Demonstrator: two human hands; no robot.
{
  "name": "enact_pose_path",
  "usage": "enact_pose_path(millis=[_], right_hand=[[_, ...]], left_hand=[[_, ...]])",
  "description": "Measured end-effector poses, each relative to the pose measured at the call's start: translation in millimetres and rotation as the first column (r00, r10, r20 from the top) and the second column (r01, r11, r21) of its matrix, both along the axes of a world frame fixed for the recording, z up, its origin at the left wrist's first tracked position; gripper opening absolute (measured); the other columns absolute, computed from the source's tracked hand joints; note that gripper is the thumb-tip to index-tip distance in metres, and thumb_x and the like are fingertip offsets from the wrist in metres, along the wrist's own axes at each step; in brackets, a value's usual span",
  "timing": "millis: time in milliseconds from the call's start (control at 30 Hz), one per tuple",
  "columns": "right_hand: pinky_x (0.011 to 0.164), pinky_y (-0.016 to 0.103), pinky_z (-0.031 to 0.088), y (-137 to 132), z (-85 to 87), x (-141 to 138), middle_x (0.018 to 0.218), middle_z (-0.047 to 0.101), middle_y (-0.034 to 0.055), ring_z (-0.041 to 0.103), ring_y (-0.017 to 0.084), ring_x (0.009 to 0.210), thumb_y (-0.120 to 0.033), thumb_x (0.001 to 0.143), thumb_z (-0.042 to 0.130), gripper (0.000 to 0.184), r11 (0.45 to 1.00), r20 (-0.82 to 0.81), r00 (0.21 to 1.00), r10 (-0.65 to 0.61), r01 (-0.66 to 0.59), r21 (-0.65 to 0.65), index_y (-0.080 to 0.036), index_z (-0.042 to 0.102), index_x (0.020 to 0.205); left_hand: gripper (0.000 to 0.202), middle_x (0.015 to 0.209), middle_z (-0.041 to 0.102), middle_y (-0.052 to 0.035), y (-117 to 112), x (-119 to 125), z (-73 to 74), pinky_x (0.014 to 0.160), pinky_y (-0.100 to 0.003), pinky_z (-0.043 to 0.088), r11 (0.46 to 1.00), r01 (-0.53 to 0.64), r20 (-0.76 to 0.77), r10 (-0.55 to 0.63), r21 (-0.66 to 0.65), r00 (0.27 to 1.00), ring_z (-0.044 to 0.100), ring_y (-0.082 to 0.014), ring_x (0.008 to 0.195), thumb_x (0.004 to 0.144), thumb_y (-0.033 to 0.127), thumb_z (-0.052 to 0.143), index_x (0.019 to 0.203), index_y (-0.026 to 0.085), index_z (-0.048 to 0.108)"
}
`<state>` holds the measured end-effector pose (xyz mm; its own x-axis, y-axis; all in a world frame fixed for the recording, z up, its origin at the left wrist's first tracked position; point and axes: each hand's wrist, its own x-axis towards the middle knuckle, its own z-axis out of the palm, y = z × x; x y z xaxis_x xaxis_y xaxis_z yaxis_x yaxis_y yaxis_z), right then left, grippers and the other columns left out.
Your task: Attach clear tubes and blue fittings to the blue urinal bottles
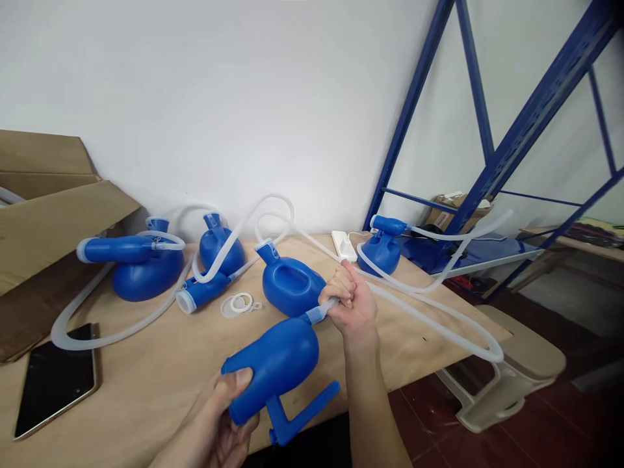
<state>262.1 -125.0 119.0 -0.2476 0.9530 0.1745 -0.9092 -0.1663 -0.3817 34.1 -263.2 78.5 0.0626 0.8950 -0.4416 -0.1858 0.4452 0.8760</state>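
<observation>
My left hand (229, 409) is wrapped round the wide end of a blue plastic urinal funnel (277, 357), which is held tilted above the front of the table. An L-shaped blue handle (302, 419) sticks out below it. At its narrow neck, my right hand (351, 299) is closed round the end of a translucent hose (331, 304); whether the hose is fully seated on the neck I cannot tell. Just behind stands a blue urinal bottle (292, 286) with a white-rimmed mouth. White lid rings (241, 304) lie flat to its left.
More blue bottles (149, 273) with funnels and looped hoses stand along the wall and at the right (380, 253). A tablet (58, 377) and a cardboard box (58, 240) are at left. A white power strip (344, 246), blue shelf frame (487, 175) and plastic stool (521, 344) are at right.
</observation>
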Motion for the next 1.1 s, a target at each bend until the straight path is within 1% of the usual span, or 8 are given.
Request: enact_pose_path(millis=[67, 200, 333, 400, 567, 767, 933, 1100], right_hand=[[0.044, 0.011, 0.038, 0, -0.4, 2, 0.043, 0.017, -0.0107, 0.014, 0.006, 0.037, -0.018, 0.109, 0.044, 0.06, 1.0, -0.01, 1.0, 0.007, -0.007, 0.008, -0.02, 0.018, 0.054], [0.043, 0.014, 0.039, -2, -3.8, 6, 0.044, 0.017, -0.0107, 0.015, 0.006, 0.037, -0.019, 0.107, 0.049, 0.061, 0.999, -0.022, 0.999, -0.043, 0.044, 0.012, -0.021, 0.017, 0.055], [0.046, 0.017, 0.047, -7, -3.0, -3, 0.046, 0.023, -0.0103, 0.023, 0.007, 0.036, -0.024, 0.108, 0.048, 0.057, 0.962, -0.036, 0.963, -0.268, 0.266, -0.061, -0.022, 0.029, 0.055], [0.06, 0.025, 0.059, -12, -0.3, -12, 0.053, 0.041, -0.0076, 0.044, 0.009, 0.043, -0.039, 0.107, 0.053, 0.046, 0.922, 0.011, 0.928, -0.372, 0.37, -0.116, -0.024, 0.045, 0.064], [0.092, 0.047, 0.062, -29, -1.7, -35, 0.099, 0.069, 0.0019, 0.072, 0.022, 0.094, -0.058, 0.09, 0.073, 0.038, 0.923, 0.195, 0.941, -0.277, 0.316, -0.218, -0.027, 0.063, 0.109], [0.071, 0.023, 0.057, -41, -9.4, -45, 0.061, 0.042, -0.0116, 0.053, 0.008, 0.058, -0.044, 0.08, 0.09, 0.037, 0.93, 0.135, 0.952, -0.274, 0.298, -0.216, -0.025, 0.063, 0.097], [0.06, 0.022, 0.051, -43, -8.0, -41, 0.051, 0.025, -0.0149, 0.028, 0.006, 0.044, -0.047, 0.084, 0.086, 0.036, 0.937, 0.181, 0.95, -0.254, 0.288, -0.195, -0.023, 0.06, 0.091], [0.042, 0.017, 0.029, -41, -20.7, -32, 0.045, 0.016, -0.0172, 0.007, 0.005, 0.042, -0.045, 0.085, 0.083, 0.033, 0.964, 0.188, 0.971, -0.15, 0.186, -0.191, -0.022, 0.059, 0.087]], left_hand=[[0.047, 0.052, 0.056, 0.0031, 3, -3, -4.8, 0.035, -0.026, 0.034, 0.978, -0.034, -0.18, 0.072, 0.207, 0.981, 0.045, -0.0141, 0.035, 0.069, 0.066, 0.077, 0.091, 0.027, 0.063], [0.048, 0.078, 0.076, -0.0043, 13, -13, -14.0, 0.054, -0.036, 0.055, 0.793, 0.107, -0.502, 0.269, 0.599, 0.822, 0.07, -0.0283, 0.062, 0.047, 0.048, 0.094, 0.084, 0.031, 0.067], [0.046, 0.074, 0.074, -0.0003, 23, -12, -17.4, 0.05, -0.035, 0.054, 0.722, 0.194, -0.57, 0.321, 0.664, 0.757, 0.067, -0.0265, 0.054, 0.055, 0.048, 0.089, 0.09, 0.032, 0.065], [0.042, 0.077, 0.075, -0.0004, 28, -7, -15.6, 0.05, -0.033, 0.054, 0.693, 0.207, -0.575, 0.351, 0.69, 0.739, 0.068, -0.0255, 0.056, 0.063, 0.05, 0.085, 0.093, 0.031, 0.063], [0.04, 0.099, 0.077, -0.0037, 41, 4, -1.9, 0.065, -0.034, 0.062, 0.539, 0.337, -0.61, 0.48, 0.772, 0.63, 0.076, -0.0257, 0.078, 0.08, 0.044, 0.071, 0.115, 0.027, 0.061], [0.05, 0.133, 0.068, -0.0117, 50, -2, -3.0, 0.083, -0.034, 0.063, 0.281, 0.583, -0.558, 0.741, 0.762, 0.372, 0.072, -0.0282, 0.114, 0.094, 0.039, 0.064, 0.14, 0.024, 0.053], [0.053, 0.121, 0.074, -0.0115, 41, -4, -20.7, 0.066, -0.028, 0.06, 0.25, 0.732, -0.572, 0.789, 0.634, 0.225, 0.077, -0.0247, 0.094, 0.103, 0.041, 0.052, 0.152, 0.023, 0.047], [0.055, 0.111, 0.079, -0.0118, 24, -4, -24.8, 0.06, -0.027, 0.059, 0.244, 0.784, -0.629, 0.744, 0.571, 0.226, 0.079, -0.0249, 0.082, 0.102, 0.044, 0.054, 0.151, 0.019, 0.05]])
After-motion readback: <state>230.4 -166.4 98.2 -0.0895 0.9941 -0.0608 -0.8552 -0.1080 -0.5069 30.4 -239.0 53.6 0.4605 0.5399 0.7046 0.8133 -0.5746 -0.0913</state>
